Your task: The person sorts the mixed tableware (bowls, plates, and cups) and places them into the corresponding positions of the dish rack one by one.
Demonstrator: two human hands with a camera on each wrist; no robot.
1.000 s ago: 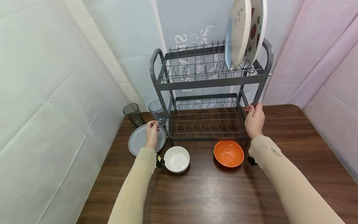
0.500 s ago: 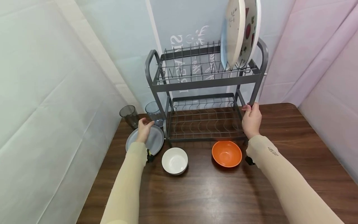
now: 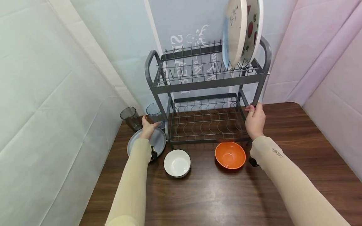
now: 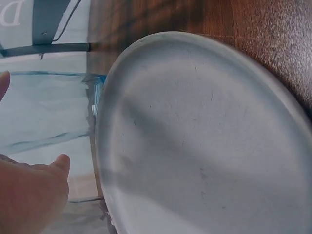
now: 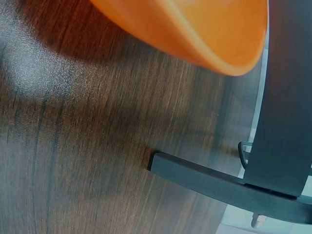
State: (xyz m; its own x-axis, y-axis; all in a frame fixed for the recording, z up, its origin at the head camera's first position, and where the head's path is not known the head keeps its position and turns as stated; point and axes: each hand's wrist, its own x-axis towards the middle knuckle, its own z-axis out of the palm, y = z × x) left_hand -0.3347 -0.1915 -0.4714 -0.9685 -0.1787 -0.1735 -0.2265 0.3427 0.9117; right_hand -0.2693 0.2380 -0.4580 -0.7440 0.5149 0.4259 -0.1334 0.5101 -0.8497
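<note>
My left hand (image 3: pixel 148 128) is over the round grey plate (image 3: pixel 160 140), its thumb and fingers spread apart with nothing held. Just beyond it stands a clear blue glass (image 3: pixel 153 109), also in the left wrist view, where the gap between thumb and fingers faces the glass (image 4: pixel 44 109). A dark grey glass (image 3: pixel 131 117) is to the left. At the other side, my right hand (image 3: pixel 255 121) grips the right front post of the two-tier dish rack (image 3: pixel 209 83). The right wrist view shows a rack foot (image 5: pixel 195 176), but not the hand.
A white bowl (image 3: pixel 177 164) and an orange bowl (image 3: pixel 230 155) sit in front of the rack on the wooden table (image 3: pixel 209 194). Large plates (image 3: pixel 237 34) stand upright in the upper tier's right end. Cloth walls (image 3: pixel 56 125) surround the table.
My left hand has moved left and slightly away from me, from beside the rack to near the blue glass, and its fingers have spread. My right hand keeps its hold on the post.
</note>
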